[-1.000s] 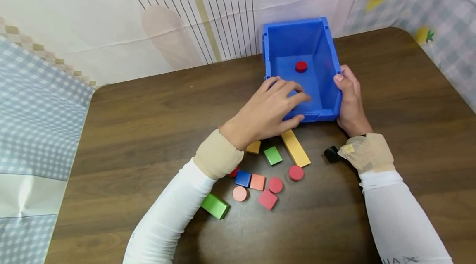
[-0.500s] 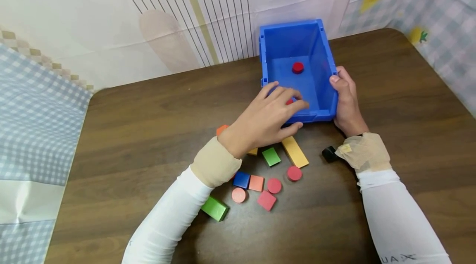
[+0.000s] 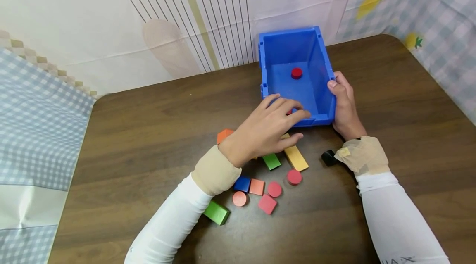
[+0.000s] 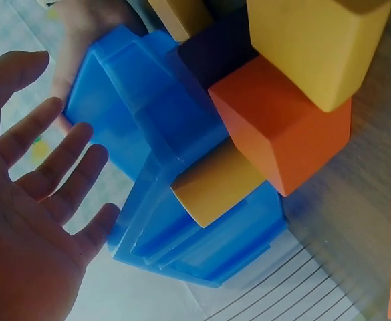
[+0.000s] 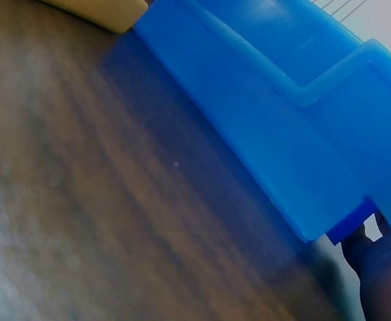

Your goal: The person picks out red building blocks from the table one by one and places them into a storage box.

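My left hand (image 3: 265,129) hovers over the near edge of a blue plastic bin (image 3: 325,94), fingers loosely spread. In the left wrist view the left hand (image 4: 41,174) holds nothing. A red disc (image 3: 296,73) lies on the bin's floor. A second red piece (image 3: 289,112) shows between my left fingers, mostly hidden, apparently inside the bin. My right hand (image 3: 346,105) grips the bin's right wall, thumb on the rim. Below the left hand lie a long yellow block (image 3: 296,158), a green block (image 3: 272,161) and an orange block (image 3: 224,135).
Nearer on the wooden table (image 3: 148,132) lie a blue block (image 3: 242,184), a salmon square (image 3: 257,187), a salmon disc (image 3: 239,198), red discs (image 3: 274,189), a red square (image 3: 267,204) and a larger green block (image 3: 217,212). A patterned cloth (image 3: 223,8) hangs behind.
My left hand has drawn back slightly from the bin, and a red piece has come into view beneath its fingers. The orange block is uncovered. My right hand keeps its grip.
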A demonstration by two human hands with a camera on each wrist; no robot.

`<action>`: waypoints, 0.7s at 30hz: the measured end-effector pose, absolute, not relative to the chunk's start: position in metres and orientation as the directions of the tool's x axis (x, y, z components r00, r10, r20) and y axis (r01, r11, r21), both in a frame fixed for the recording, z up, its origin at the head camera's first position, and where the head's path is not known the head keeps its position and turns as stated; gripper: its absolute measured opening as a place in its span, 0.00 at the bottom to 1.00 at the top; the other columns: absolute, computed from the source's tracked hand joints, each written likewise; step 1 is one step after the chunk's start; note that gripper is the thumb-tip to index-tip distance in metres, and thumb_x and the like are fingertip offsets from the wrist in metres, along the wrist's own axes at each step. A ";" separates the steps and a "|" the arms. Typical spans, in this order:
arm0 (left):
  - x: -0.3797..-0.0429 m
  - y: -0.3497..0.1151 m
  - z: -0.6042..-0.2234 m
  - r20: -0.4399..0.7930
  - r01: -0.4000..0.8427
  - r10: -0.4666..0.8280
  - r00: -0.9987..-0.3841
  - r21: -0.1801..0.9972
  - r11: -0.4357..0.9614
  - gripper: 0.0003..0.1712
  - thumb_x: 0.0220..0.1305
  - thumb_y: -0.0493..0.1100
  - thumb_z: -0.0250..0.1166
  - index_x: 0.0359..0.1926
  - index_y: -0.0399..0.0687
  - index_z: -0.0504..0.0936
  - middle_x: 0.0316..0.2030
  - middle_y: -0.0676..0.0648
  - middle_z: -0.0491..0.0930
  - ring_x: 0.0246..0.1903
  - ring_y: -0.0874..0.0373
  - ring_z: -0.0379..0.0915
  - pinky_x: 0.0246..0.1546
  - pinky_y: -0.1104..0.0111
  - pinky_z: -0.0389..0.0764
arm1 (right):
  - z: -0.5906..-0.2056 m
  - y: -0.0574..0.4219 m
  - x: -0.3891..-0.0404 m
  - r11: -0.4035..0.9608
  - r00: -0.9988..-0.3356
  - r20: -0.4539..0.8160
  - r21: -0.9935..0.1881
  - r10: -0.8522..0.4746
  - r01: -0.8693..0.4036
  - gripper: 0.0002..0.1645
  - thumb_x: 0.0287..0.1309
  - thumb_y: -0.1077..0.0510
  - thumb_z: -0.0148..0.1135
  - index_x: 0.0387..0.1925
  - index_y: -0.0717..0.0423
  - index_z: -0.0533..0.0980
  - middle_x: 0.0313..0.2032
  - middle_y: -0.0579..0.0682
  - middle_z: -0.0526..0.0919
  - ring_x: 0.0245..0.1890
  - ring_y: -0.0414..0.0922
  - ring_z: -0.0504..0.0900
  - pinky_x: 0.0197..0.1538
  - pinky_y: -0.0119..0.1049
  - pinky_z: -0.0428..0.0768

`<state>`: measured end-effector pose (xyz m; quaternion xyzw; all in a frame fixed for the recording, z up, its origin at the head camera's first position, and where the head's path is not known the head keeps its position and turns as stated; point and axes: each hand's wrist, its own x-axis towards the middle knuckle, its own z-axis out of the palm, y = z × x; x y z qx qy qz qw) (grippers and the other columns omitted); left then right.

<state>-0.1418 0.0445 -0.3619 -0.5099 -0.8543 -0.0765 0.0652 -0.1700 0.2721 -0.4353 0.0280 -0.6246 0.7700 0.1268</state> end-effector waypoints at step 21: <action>-0.131 0.043 -0.365 0.102 0.894 0.892 -0.441 0.136 0.427 0.27 0.69 0.58 0.53 0.66 0.58 0.73 0.59 0.53 0.72 0.59 0.59 0.66 0.60 0.65 0.64 | -0.435 0.272 -0.170 -0.174 -0.966 0.207 -0.957 0.156 -0.233 0.23 0.61 0.48 0.50 0.48 0.62 0.70 0.51 0.62 0.70 0.48 0.55 0.70 0.46 0.43 0.72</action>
